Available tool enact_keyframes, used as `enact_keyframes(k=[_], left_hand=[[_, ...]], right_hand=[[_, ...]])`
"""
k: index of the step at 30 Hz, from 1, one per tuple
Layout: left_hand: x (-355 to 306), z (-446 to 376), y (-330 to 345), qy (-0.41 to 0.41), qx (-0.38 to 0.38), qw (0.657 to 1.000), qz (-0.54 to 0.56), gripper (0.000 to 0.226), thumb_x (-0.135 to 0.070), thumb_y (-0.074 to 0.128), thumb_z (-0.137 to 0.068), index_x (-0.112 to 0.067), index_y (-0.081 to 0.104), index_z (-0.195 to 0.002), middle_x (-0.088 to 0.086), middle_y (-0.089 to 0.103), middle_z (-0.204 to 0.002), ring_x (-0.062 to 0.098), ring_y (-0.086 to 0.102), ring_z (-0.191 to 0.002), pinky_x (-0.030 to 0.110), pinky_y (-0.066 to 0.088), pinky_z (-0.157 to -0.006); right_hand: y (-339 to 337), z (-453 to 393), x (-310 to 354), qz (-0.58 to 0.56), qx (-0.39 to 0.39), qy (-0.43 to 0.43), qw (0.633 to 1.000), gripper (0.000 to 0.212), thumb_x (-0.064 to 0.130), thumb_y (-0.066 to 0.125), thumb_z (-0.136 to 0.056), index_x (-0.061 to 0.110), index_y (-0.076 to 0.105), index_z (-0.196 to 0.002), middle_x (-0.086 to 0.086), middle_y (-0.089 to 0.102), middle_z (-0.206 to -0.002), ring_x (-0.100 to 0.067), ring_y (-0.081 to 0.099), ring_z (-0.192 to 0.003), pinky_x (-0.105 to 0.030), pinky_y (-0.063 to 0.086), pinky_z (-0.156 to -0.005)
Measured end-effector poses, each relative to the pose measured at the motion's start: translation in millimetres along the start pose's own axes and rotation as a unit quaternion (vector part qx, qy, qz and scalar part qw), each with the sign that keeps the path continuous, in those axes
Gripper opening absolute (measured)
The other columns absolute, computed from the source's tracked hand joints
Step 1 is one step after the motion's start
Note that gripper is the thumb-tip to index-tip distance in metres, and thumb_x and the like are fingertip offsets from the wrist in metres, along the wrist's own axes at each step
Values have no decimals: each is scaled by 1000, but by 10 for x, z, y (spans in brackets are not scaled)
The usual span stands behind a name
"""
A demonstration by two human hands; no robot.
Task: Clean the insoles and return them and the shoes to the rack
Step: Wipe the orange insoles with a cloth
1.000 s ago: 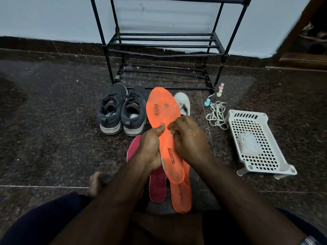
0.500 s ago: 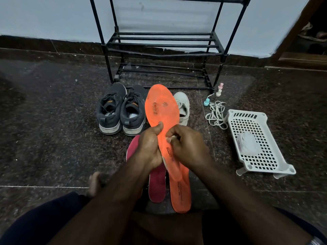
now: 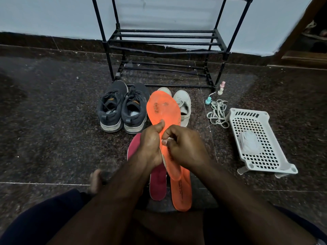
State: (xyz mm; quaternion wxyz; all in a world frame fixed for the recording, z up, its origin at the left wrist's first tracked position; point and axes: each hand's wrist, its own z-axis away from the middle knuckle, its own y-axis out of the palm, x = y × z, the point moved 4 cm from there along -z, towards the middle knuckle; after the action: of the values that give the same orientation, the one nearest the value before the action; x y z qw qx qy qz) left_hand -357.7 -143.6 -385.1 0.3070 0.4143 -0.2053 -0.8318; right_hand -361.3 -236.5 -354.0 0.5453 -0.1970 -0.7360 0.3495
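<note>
We hold the orange insole [image 3: 163,112] upright above the floor: left hand [image 3: 151,145] clamps its edge to steady it, right hand [image 3: 185,145] pinches a white wipe [image 3: 169,138] against it, presumably scrubbing.

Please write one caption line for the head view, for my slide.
Left hand holds orange insole; right hand wipes it before rack.

The rack [image 3: 164,41] has bare shelf bars, open from the front. Before its foot, dark shoes [image 3: 123,106] and pale shoes [image 3: 183,105] stand in a row, blocking a low approach. To the right, laces [image 3: 217,112], small bottles [image 3: 221,88] and a white basket [image 3: 256,138] crowd the floor [image 3: 53,112]; the left floor lies open.
</note>
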Motion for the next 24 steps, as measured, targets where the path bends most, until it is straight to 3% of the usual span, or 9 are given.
enact_keyframes(k=[3,6,9,14,17,19,21,24], left_hand=[[-10,17,23,4,11,1000,9,42,-30,40,-105,2,63,-93,18,71,-76,30,71,-66,40,53,-72],[-14,32,44,-4,25,999,32,43,-29,38,-106,3,64,-97,20,72,-81,30,72,-69,41,53,-75],[-9,13,14,0,2,1000,16,41,-30,42,-105,-2,63,-83,14,67,-68,26,69,-59,37,52,-70],[-67,-43,-38,18,-12,1000,8,38,-31,45,-103,-2,66,-90,15,71,-76,28,71,-63,37,57,-69],[-56,2,24,7,19,1000,20,41,-31,40,-105,1,65,-98,18,73,-82,31,72,-70,38,58,-72],[-18,14,24,3,20,1000,15,45,-32,40,-105,2,65,-92,19,71,-78,31,72,-69,40,54,-76],[-3,-14,-14,5,3,1000,4,42,-32,43,-104,-1,63,-83,14,68,-68,27,69,-61,37,52,-71],[-43,-55,-59,16,-13,1000,-6,38,-33,46,-103,-3,64,-86,12,68,-72,26,68,-62,36,54,-70]], right_hand=[[-99,-43,-51,-52,-11,46,998,11,16,75,-78,22,66,-78,10,65,-69,-3,60,-66,-17,45,-60],[-151,-88,-41,-31,-63,29,997,11,16,74,-78,21,65,-81,10,64,-70,-2,59,-66,-16,44,-60],[-47,-40,49,-2,-22,8,1000,10,17,73,-79,21,64,-81,13,60,-68,2,54,-62,-11,36,-58],[-21,23,28,-80,55,63,993,15,19,78,-74,22,64,-74,7,65,-65,-5,60,-60,-30,52,-62],[-170,-40,26,-85,-29,53,995,15,18,79,-75,20,64,-76,8,66,-66,-4,61,-61,-23,49,-59],[-170,-66,47,-31,-50,28,998,13,18,76,-77,21,63,-78,10,65,-69,-3,59,-64,-20,44,-59],[-80,-37,85,-3,-29,9,1000,13,15,73,-79,22,61,-77,12,62,-68,-3,55,-63,-23,43,-60],[11,23,89,-34,34,16,999,14,15,75,-78,22,62,-75,9,61,-64,-4,55,-61,-22,43,-60]])
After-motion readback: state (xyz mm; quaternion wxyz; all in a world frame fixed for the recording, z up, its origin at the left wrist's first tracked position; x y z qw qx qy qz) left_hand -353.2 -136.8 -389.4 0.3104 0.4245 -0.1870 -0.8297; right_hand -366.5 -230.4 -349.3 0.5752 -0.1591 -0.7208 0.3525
